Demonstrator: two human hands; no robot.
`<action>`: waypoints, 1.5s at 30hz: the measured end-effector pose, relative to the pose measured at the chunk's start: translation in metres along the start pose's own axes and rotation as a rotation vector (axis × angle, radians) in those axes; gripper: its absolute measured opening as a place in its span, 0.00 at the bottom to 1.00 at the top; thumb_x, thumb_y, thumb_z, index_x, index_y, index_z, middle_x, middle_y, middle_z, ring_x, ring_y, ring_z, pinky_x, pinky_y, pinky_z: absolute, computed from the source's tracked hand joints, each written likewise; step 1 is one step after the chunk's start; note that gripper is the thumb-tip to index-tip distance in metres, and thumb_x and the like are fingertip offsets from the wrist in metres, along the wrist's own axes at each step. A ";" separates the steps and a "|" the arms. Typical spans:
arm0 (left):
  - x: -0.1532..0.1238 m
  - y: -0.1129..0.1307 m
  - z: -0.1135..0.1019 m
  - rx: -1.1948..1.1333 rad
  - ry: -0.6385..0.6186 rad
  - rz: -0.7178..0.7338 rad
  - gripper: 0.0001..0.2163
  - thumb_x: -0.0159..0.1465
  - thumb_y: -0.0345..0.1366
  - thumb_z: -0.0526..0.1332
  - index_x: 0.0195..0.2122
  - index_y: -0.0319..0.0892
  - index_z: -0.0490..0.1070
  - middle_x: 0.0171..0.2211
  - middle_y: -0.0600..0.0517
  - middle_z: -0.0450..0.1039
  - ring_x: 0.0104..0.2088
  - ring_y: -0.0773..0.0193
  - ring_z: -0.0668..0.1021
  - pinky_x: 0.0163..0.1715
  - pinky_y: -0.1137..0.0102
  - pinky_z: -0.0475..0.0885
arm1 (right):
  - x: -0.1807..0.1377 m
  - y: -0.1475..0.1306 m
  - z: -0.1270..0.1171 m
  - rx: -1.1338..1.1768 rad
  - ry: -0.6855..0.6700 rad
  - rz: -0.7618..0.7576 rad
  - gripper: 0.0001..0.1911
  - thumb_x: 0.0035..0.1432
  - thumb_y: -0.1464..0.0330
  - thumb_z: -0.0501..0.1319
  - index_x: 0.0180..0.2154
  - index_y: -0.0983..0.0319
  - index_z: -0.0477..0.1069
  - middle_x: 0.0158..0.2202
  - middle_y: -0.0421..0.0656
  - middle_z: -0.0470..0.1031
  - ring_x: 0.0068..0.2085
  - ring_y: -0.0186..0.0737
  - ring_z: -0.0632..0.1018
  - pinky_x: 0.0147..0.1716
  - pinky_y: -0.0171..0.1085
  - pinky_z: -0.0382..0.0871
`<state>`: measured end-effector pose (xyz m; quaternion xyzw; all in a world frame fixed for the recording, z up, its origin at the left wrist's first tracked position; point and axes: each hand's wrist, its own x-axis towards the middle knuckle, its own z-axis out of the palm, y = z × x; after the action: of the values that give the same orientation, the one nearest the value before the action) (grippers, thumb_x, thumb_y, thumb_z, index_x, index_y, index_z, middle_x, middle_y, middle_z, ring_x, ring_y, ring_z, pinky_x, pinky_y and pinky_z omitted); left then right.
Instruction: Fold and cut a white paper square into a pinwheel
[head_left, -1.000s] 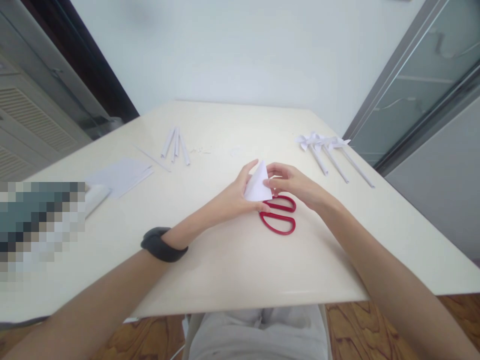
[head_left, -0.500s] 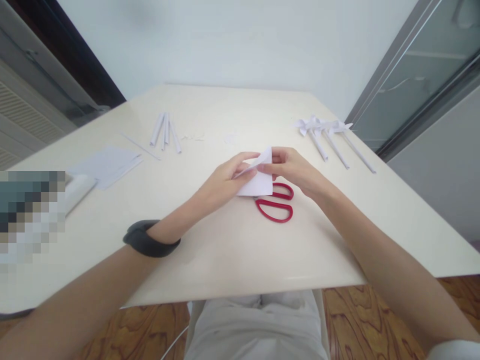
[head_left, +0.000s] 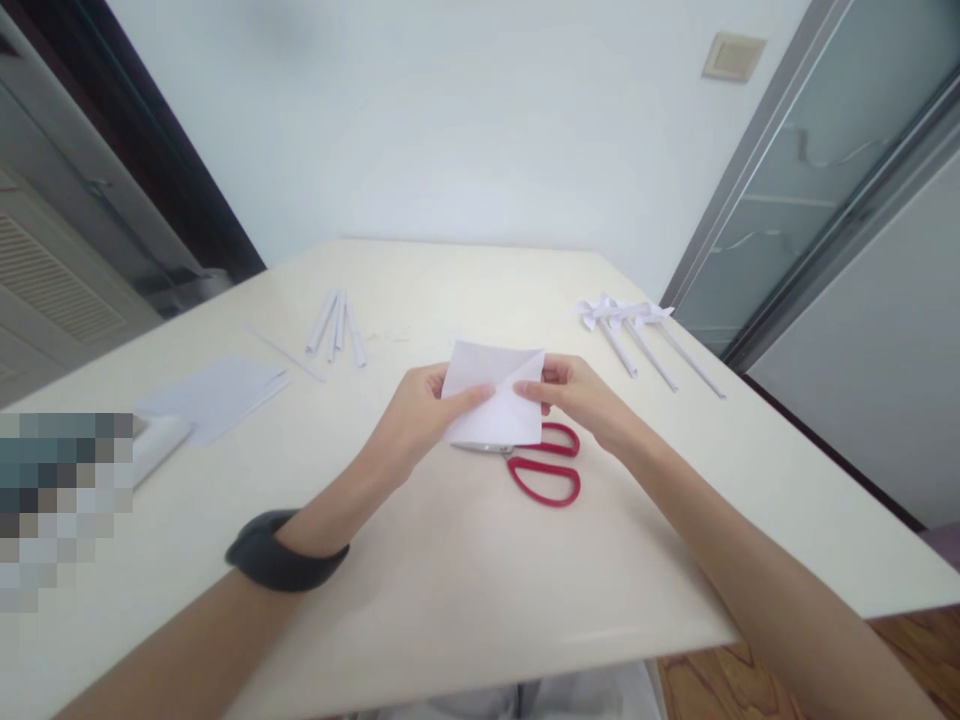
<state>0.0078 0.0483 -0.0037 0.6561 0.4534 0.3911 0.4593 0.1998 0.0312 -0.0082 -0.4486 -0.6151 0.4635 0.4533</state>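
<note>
A square sheet of white paper (head_left: pixel 496 415) is held up flat between my two hands, with a faint diagonal crease toward its upper right corner. My left hand (head_left: pixel 431 405) grips its left edge, thumb on the front and fingers behind. On the right edge, my right hand (head_left: pixel 574 395) pinches it the same way, the thumb near the middle. Red-handled scissors (head_left: pixel 546 483) lie on the table just below and partly behind the paper, their blades pointing left.
Several rolled paper sticks (head_left: pixel 335 328) lie at the back left, near a thin paper strip (head_left: pixel 289 355). A stack of white paper (head_left: pixel 217 398) rests further left beside a blurred-out object (head_left: pixel 64 500). Paper pinwheels on sticks (head_left: pixel 626 318) lie on the right of the white table (head_left: pixel 420 610).
The paper was folded over at one corner between my fingers; now it is opened out flat. My left hand has shifted to its left edge. The view has tilted upward.
</note>
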 end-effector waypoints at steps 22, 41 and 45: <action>-0.003 0.021 -0.007 0.019 -0.022 -0.072 0.17 0.55 0.45 0.62 0.40 0.38 0.74 0.39 0.45 0.78 0.38 0.53 0.78 0.32 0.68 0.73 | -0.001 0.006 0.003 -0.041 0.024 0.008 0.09 0.53 0.64 0.60 0.34 0.64 0.71 0.22 0.37 0.67 0.23 0.31 0.67 0.22 0.31 0.60; -0.005 0.007 -0.002 -0.117 -0.058 -0.090 0.22 0.50 0.43 0.67 0.45 0.38 0.72 0.45 0.43 0.76 0.42 0.51 0.78 0.39 0.63 0.74 | -0.002 0.009 0.010 -0.150 0.108 -0.055 0.13 0.53 0.60 0.59 0.35 0.63 0.72 0.30 0.42 0.73 0.31 0.40 0.73 0.27 0.36 0.66; -0.007 0.008 0.001 -0.131 -0.071 -0.098 0.22 0.50 0.43 0.67 0.45 0.38 0.72 0.45 0.43 0.76 0.42 0.51 0.78 0.38 0.63 0.74 | -0.003 0.009 0.012 -0.107 0.048 -0.027 0.16 0.54 0.59 0.59 0.40 0.63 0.72 0.37 0.46 0.76 0.36 0.44 0.76 0.28 0.36 0.68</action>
<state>0.0086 0.0403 0.0033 0.6152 0.4420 0.3736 0.5353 0.1897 0.0274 -0.0193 -0.4749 -0.6338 0.4131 0.4496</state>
